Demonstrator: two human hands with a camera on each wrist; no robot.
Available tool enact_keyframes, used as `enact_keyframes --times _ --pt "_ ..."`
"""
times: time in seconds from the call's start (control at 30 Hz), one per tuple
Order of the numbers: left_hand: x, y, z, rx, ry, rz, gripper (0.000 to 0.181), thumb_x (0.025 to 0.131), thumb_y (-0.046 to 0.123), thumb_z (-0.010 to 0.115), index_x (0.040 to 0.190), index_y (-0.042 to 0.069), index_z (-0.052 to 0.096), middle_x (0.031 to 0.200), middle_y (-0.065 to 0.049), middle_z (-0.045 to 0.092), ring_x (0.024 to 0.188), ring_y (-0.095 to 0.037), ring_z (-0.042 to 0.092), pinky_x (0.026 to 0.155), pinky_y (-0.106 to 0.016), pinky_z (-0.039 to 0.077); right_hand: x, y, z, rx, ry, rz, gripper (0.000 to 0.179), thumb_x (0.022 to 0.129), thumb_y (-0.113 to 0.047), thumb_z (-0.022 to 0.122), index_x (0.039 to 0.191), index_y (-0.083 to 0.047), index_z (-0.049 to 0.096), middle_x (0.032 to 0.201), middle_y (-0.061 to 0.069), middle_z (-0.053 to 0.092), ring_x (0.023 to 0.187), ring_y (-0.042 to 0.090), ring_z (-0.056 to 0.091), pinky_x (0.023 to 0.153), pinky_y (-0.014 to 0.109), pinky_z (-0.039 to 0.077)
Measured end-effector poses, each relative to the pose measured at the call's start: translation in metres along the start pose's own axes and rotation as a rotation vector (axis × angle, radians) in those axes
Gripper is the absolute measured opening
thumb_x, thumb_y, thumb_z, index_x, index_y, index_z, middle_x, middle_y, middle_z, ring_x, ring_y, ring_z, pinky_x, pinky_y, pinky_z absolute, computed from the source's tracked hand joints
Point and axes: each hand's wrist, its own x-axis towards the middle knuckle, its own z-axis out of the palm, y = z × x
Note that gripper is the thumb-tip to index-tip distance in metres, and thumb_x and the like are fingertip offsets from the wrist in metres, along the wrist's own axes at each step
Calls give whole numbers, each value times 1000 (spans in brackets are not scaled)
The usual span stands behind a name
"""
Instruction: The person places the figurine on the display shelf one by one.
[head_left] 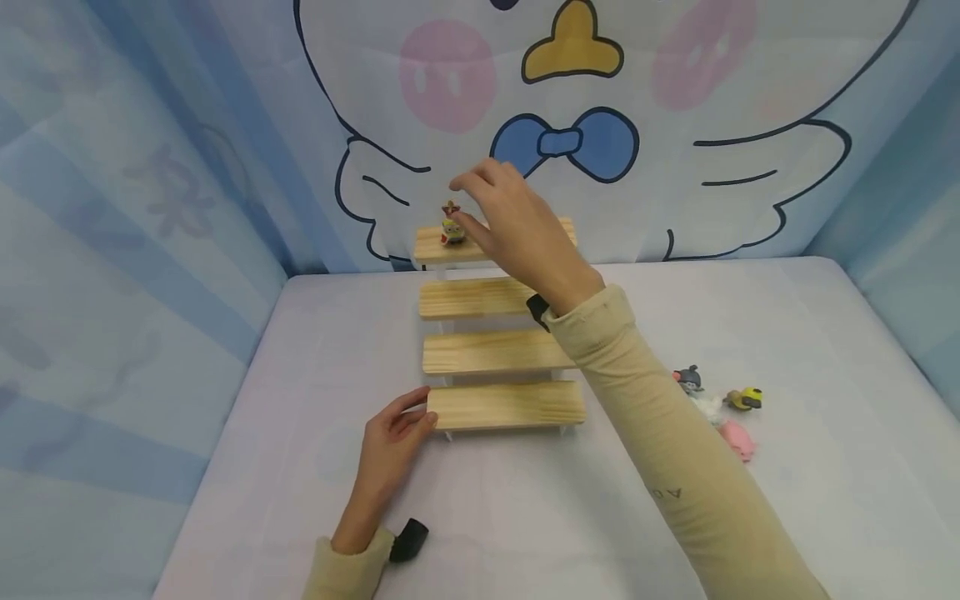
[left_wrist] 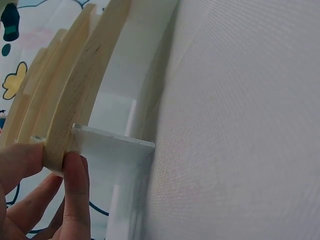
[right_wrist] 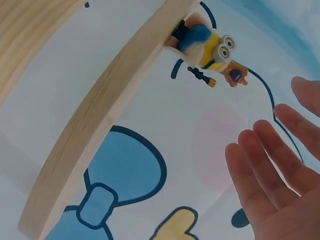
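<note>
Worktop [head_left: 525, 517], spread with white woven cloth [left_wrist: 235, 125]. Standing on it: four-tier stepped display stand [head_left: 487, 353], pale wood planks [head_left: 506, 404] on translucent supports [left_wrist: 112, 150]; Minion figurine [right_wrist: 202, 45] upright at top plank's [head_left: 431, 245] left end. At right: grey figurine [head_left: 690, 379], yellow-and-black figurine [head_left: 744, 398], pink figurine [head_left: 738, 440], white item [head_left: 709, 408] partly hidden.

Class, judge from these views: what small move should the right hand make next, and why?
Probably draw the right hand back: it is open and clear of the yellow figurine, which already stands on the top shelf, while the left hand grips the lowest shelf.
</note>
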Motion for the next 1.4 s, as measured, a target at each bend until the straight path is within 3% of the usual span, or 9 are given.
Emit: enact_keyframes --times 0.3,0.67,1.4 --pt "0 1 0 10 11 4 42 90 -4 69 131 -6 59 130 -24 60 97 -6 66 83 -14 54 -18 5 -5 2 56 -13 33 99 -19 63 128 -4 61 124 13 59 118 27 51 98 35 49" --pt "-1 3 2 2 10 3 43 90 -3 69 131 -7 58 130 -26 60 97 -5 66 82 -14 54 -47 4 1 -33 99 -55 32 98 -17 64 126 -1 62 121 13 59 117 28 51 93 36 52" --pt "0 3 1 -16 3 -25 43 91 -2 69 132 -7 58 131 -25 59 98 -6 66 83 -14 53 -99 20 7 -38 68 44 37 95 -14 69 128 -1 60 120 14 60 113 29 54 93 41 53"
